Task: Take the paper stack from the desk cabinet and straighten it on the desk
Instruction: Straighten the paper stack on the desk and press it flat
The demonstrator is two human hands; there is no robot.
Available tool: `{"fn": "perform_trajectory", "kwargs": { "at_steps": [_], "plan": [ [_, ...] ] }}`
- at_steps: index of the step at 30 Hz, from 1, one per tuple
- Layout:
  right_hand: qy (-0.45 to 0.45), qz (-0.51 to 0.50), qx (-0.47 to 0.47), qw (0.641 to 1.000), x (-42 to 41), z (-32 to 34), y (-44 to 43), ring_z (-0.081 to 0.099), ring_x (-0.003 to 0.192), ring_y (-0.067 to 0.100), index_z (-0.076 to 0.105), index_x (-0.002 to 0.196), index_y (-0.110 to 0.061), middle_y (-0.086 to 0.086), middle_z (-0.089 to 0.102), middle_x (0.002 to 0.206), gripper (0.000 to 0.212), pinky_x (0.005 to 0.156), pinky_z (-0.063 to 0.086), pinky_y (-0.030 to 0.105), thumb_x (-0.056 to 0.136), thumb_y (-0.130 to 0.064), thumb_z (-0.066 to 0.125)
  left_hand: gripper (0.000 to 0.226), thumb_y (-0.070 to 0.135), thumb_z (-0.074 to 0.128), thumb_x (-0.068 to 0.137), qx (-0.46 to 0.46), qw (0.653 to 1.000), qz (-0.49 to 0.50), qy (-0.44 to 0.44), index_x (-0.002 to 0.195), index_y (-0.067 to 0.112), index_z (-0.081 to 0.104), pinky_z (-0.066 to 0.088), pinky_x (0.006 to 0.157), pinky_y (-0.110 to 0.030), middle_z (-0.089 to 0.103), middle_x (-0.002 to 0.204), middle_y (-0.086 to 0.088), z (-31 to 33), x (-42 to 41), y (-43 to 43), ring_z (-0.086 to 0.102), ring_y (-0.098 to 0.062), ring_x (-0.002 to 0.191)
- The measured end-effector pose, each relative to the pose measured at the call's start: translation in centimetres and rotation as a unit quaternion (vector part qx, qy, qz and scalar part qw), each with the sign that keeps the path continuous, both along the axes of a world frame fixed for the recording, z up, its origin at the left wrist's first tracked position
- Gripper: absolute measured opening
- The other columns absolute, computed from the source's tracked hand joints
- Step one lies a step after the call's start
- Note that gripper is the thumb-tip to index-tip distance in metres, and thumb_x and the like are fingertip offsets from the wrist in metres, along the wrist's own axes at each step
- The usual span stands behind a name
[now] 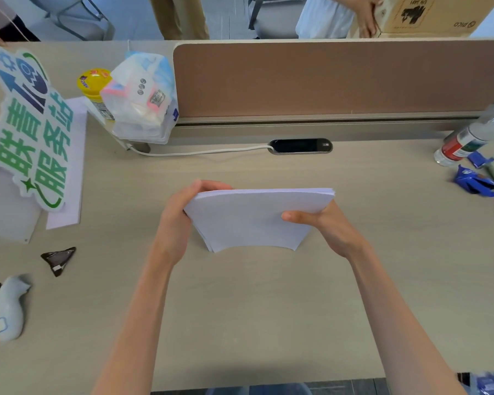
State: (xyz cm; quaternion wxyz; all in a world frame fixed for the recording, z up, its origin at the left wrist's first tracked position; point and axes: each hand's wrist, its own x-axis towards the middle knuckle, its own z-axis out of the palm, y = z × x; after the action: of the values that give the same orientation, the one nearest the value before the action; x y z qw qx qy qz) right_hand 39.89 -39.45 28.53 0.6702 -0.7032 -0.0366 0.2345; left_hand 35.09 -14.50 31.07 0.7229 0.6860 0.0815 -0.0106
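Observation:
A white paper stack [251, 220] stands on its long edge on the beige desk [240, 309], in the middle of the view, its face tilted toward me. My left hand [177, 220] grips its left side, fingers curled over the top left corner. My right hand [322, 223] grips the right side, thumb across the front sheet. The bottom edge rests on the desk and a few sheets fan out at the lower left corner. The top edge looks nearly even. The desk cabinet is out of view.
A brown divider panel [325, 78] closes the desk's far side, with a black cable port [300, 145] and white cable in front. At left: a green sign [32, 129], tissue pack [143, 98], yellow jar [94, 81], dark wrapper [59, 259], grey controller [9, 306]. At right: a bottle [468, 138], blue wrappers [475, 182].

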Motion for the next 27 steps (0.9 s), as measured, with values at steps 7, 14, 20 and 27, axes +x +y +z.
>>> {"fn": "perform_trajectory", "kwargs": {
  "at_steps": [7,14,20,27],
  "plan": [
    [0.002,0.008,-0.022,1.0,-0.1,0.1,-0.4,0.069,0.087,0.004,0.07,0.105,-0.012,-0.005,0.074,0.098,0.031,0.075,0.053,0.014,0.075,-0.009,0.078,0.083,0.072,0.053,0.071,0.007,0.993,-0.118,-0.012,0.129,0.014,0.054,0.048,0.089,-0.026,0.067,0.124,-0.007,-1.0,0.0,1.9,0.063,-0.02,0.111],
    [0.0,-0.019,0.002,1.0,-0.5,0.0,0.7,0.07,0.086,0.003,0.069,0.101,-0.019,-0.01,0.075,0.093,0.025,0.074,0.053,0.014,0.079,-0.008,0.074,0.014,0.017,0.071,0.082,0.054,0.992,-0.085,0.076,0.089,0.029,0.071,0.05,0.072,-0.009,0.075,0.083,0.021,-1.8,0.0,0.6,0.067,0.008,0.077],
    [-0.059,-0.098,0.0,0.993,-1.2,0.0,2.3,0.07,0.084,0.002,0.069,0.098,-0.024,-0.007,0.074,0.094,0.02,0.071,0.053,0.014,0.082,-0.011,0.071,0.02,0.011,0.075,0.074,0.025,0.998,-0.037,0.054,0.085,0.028,0.074,0.053,0.071,-0.01,0.076,0.082,0.016,-2.8,0.2,0.6,0.069,0.003,0.078],
    [-0.092,-0.103,0.007,0.99,-1.1,2.5,0.9,0.068,0.091,0.013,0.073,0.098,-0.018,-0.005,0.075,0.098,0.026,0.079,0.05,0.022,0.079,-0.034,0.066,0.055,0.031,0.079,0.059,0.015,0.992,-0.057,0.116,0.108,0.009,0.069,0.053,0.083,-0.024,0.074,0.107,-0.004,-3.8,-0.1,0.6,0.07,-0.013,0.096]
  ]
}}
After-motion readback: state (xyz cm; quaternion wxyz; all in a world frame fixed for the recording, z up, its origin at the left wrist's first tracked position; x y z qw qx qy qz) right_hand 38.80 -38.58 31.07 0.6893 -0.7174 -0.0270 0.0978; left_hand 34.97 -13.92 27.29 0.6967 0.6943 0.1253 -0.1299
